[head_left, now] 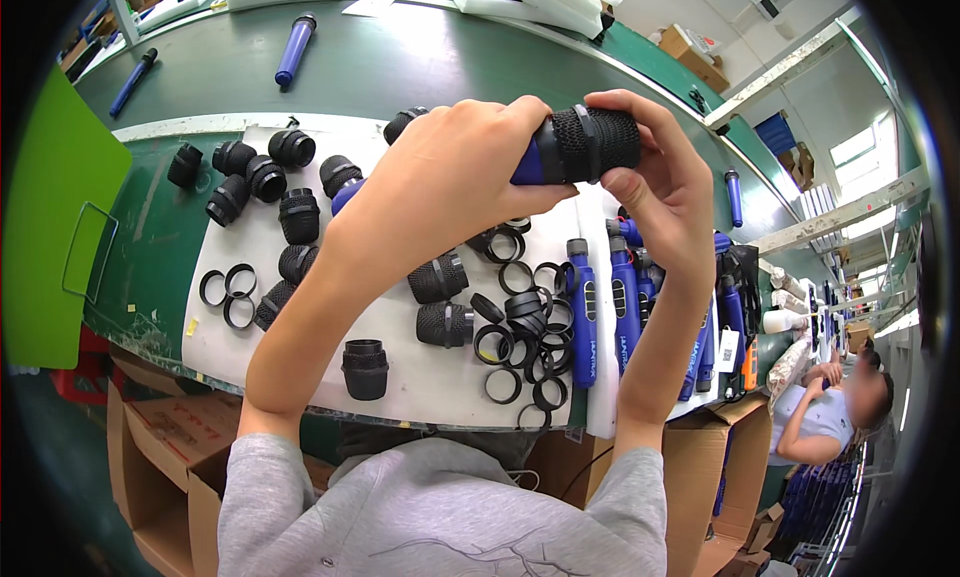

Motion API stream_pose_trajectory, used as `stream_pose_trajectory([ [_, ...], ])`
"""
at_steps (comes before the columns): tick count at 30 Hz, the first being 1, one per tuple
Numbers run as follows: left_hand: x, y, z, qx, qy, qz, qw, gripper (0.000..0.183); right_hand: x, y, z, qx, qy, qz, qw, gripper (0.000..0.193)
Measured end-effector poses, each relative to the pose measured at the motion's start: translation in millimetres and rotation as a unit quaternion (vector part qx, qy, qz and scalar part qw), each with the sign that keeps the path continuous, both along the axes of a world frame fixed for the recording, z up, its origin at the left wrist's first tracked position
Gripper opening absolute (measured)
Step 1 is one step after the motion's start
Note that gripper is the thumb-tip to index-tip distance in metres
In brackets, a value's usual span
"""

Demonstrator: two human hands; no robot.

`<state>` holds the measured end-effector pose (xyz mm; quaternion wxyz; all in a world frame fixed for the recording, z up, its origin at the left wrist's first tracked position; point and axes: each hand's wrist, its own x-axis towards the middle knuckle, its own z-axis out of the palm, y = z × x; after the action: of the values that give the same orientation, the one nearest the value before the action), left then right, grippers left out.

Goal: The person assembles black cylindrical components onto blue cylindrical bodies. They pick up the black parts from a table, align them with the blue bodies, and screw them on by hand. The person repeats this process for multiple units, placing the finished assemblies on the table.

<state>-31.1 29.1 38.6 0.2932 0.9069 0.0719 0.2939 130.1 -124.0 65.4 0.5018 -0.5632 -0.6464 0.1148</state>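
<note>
Both grips close on one microphone (575, 147), held above the surface (400, 377): left hand (450, 177) wraps the blue body to steady it, right hand (660, 177) pinches the black mesh head. Below lie loose mesh heads (440, 277), rings (520, 327) and blue bodies (585, 307), within reach.

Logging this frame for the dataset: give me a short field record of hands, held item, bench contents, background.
left hand: left hand wraps the blue microphone body
right hand: right hand grips the black mesh head on that body
bench: white mat on a green table
loose parts: black mesh heads, black rings
right of mat: row of blue microphone bodies
background: another person seated at far right
</note>
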Motion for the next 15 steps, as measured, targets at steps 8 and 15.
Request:
stream_pose_trajectory([
  [8,-1.7,-3.9,1.1,0.056,0.024,0.055,0.997,0.042,-1.6,6.9,-6.7,-0.007,0.005,-0.018,1.0,0.047],
  [15,-1.6,-4.3,0.9,0.06,0.034,0.067,0.995,0.042,-1.4,9.3,-6.5,-0.007,-0.022,-0.052,0.998,0.052],
])
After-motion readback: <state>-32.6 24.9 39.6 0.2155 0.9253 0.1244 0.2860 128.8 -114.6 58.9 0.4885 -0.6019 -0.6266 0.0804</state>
